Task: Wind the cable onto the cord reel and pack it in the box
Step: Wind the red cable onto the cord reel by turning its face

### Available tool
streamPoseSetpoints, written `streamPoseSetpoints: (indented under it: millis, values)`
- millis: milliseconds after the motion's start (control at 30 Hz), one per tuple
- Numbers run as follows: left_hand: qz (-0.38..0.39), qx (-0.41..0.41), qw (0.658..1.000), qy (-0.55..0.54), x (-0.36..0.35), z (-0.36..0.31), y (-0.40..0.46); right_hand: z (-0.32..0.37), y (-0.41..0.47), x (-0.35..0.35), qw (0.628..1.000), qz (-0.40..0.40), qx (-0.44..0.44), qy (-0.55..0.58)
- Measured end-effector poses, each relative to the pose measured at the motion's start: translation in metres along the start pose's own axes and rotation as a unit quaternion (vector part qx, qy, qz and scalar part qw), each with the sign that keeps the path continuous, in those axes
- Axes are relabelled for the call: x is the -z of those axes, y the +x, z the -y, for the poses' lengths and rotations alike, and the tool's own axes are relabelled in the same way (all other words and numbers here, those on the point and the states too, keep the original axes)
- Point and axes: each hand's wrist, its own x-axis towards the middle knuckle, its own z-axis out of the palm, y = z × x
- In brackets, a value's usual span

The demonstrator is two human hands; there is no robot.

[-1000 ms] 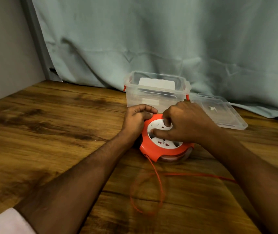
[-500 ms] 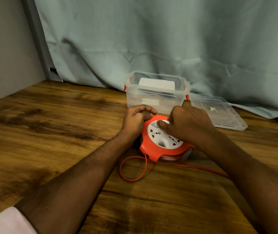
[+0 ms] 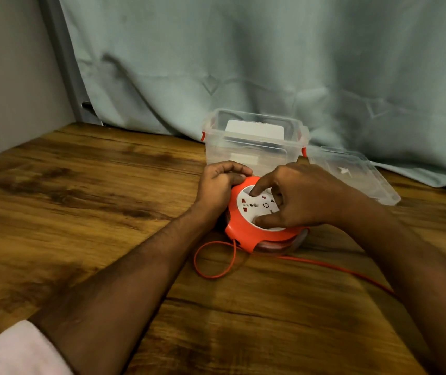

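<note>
An orange cord reel [image 3: 246, 234] with a white socket face lies flat on the wooden table. My left hand [image 3: 220, 185] grips its left rim with curled fingers. My right hand [image 3: 297, 197] lies over the white face, its index fingertip and thumb pressing on the disc. The thin orange cable [image 3: 211, 266] leaves the reel's front, forms a small loop on the table, and another stretch runs off to the right under my right forearm. Just behind the reel stands a clear plastic box [image 3: 254, 143] with red latches, open on top.
The box's clear lid [image 3: 357, 174] lies flat to the right of the box. A white card is inside the box. A pale green curtain [image 3: 270, 63] hangs behind, and a grey wall closes the left side. The wooden table [image 3: 81, 198] stretches left and toward me.
My right hand has turned on the white face, from over its far side to index on the far-left edge and thumb at the front. The big cable loop shrank to a small loop close to the reel.
</note>
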Motion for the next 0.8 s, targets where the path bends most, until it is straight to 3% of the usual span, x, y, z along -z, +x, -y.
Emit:
streamPoseSetpoints:
  millis: [300,500,600,700,800]
  values:
    - [0.022,-0.021,0.999,-0.010,-0.004,-0.001,-0.003,0.002,0.006,-0.018,0.989,-0.104,-0.097,-0.045]
    - [0.049,-0.038,0.997,0.046,0.001,-0.001,0.001,0.002,0.005,-0.023,0.982,-0.127,-0.134,-0.049]
    - [-0.002,-0.051,0.998,0.038,0.008,-0.006,0.007,0.002,0.008,-0.026,0.975,-0.151,-0.161,0.017]
    - [-0.086,-0.050,0.993,-0.056,0.018,-0.012,0.015,-0.009,0.009,-0.028,0.935,-0.256,-0.214,0.116]
    - [-0.147,-0.033,0.980,-0.130,0.026,-0.012,0.021,-0.024,0.013,-0.038,0.908,-0.262,-0.249,0.212]
